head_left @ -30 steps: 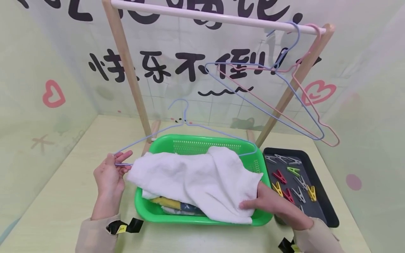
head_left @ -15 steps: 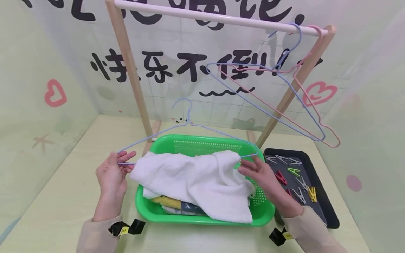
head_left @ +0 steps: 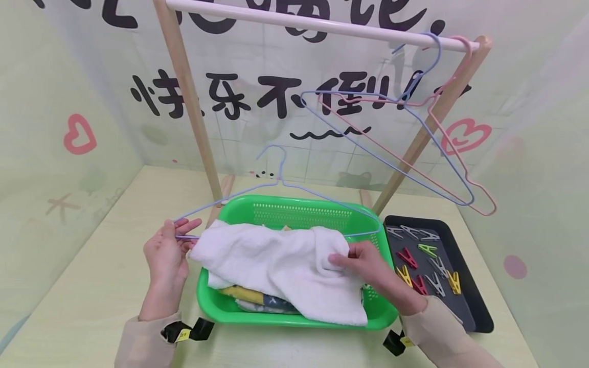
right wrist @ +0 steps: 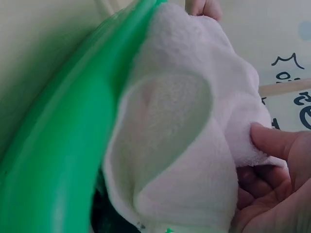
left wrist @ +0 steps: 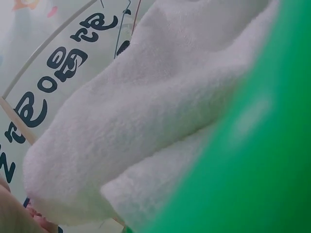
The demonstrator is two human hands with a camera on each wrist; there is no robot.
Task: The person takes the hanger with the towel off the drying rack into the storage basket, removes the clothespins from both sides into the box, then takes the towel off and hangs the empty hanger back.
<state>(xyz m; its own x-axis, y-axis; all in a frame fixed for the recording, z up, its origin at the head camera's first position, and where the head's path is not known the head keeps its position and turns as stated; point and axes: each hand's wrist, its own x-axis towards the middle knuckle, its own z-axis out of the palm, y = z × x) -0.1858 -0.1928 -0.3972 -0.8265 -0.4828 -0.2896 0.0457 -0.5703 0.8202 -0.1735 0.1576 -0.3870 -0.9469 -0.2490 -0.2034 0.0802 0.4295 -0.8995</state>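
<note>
A white towel (head_left: 276,260) hangs folded over the lower bar of a blue wire hanger (head_left: 317,192), above the green basket (head_left: 294,320). At the hanger's left corner, my left hand (head_left: 166,253) pinches the wire. The right hand (head_left: 368,263) grips the towel near its right end, thumb in front and fingers behind; the right wrist view shows this thumb (right wrist: 274,141) pressing the cloth. In the left wrist view the towel (left wrist: 131,111) fills the middle and hides most of the left hand. Beneath the towel, yellow and dark blue cloth (head_left: 248,295) lies in the basket.
A drying rack with a white rail (head_left: 294,21) stands behind the basket. On its right end hang a blue hanger (head_left: 349,143) and a pink hanger (head_left: 478,191). To the right, a black tray (head_left: 478,306) holds several coloured clothespins (head_left: 453,281).
My right hand let go of the towel's lower right corner, reached up by the hanger's right end, then took hold of the towel higher up. The left hand and hanger shifted slightly right.
</note>
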